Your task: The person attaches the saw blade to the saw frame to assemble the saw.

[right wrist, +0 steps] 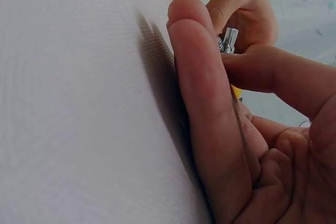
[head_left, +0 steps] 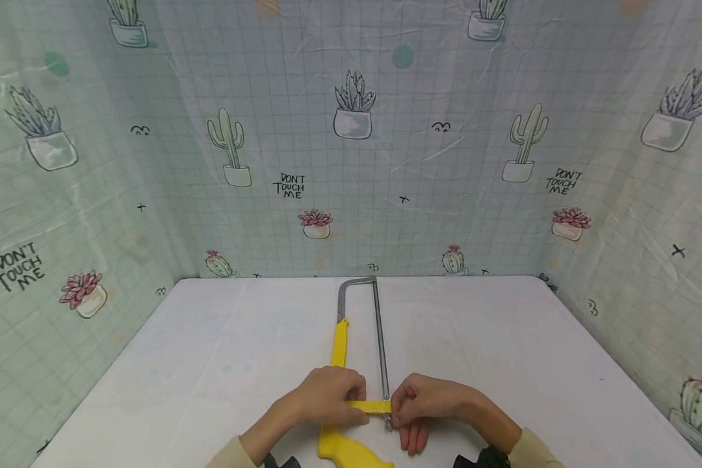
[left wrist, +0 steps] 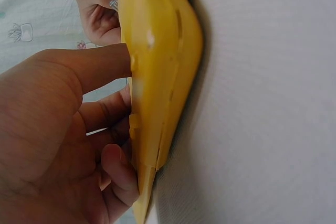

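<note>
A hacksaw (head_left: 339,344) lies on the white table, its yellow handle (left wrist: 157,51) toward me and its grey bow at the far end. The narrow blade (head_left: 380,338) runs along its right side. My left hand (head_left: 327,396) grips the yellow frame just above the handle, thumb and fingers on the short crossbar (head_left: 371,407). At the bar's right end, my right hand (head_left: 424,406) pinches the hacksaw between thumb and index finger, beside the silver wing nut (right wrist: 230,39). The right hand's lower fingers (right wrist: 205,87) extend along the table. Its exact contact is partly hidden.
The white table (head_left: 240,344) spreads around the saw. A cactus-print curtain (head_left: 351,169) encloses the back and both sides of it. Dark wrist gear (head_left: 482,457) shows at the bottom edge by the sleeves.
</note>
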`<state>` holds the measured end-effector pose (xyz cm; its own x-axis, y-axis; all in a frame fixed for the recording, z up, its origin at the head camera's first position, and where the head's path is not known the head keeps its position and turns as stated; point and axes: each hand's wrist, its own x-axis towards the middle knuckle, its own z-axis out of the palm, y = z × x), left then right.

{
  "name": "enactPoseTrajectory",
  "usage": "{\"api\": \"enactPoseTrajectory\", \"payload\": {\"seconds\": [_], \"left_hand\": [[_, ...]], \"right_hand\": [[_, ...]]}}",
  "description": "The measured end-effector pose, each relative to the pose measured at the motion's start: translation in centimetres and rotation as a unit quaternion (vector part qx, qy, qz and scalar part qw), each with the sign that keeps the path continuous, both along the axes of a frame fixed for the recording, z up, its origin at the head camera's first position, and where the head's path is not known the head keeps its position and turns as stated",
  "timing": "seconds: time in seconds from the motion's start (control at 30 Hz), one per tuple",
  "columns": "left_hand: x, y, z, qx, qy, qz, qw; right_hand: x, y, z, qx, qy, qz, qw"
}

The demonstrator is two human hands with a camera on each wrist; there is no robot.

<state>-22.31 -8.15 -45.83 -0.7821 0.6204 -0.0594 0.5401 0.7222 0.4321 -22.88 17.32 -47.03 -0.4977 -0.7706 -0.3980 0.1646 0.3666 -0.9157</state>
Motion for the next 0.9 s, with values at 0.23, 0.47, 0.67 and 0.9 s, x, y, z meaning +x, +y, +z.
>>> {"api": "enactPoseTrajectory", "payload": {"seconds": [0.23, 0.47, 0.67, 0.9], "left_hand": [[-0.06, 0.01, 0.06, -0.004, -0.002, -0.001, 1.0], [-0.06, 0.03, 0.04, -0.005, 0.004, -0.006, 1.0], [-0.16, 0.01, -0.07, -0.007, 0.004, -0.005, 1.0], [-0.12, 0.02, -0.07, -0.006, 0.002, -0.002, 1.0]], "right_hand": [[-0.04, 0.08, 0.12, -0.004, -0.002, 0.007, 1.0], [0.1, -0.01, 0.34, 0.01, 0.013, -0.001, 0.9999], [0.21, -0.06, 0.26, 0.01, 0.015, -0.011, 0.9998], [0.31, -0.14, 0.31, 0.017, 0.016, -0.018, 0.9996]]}}
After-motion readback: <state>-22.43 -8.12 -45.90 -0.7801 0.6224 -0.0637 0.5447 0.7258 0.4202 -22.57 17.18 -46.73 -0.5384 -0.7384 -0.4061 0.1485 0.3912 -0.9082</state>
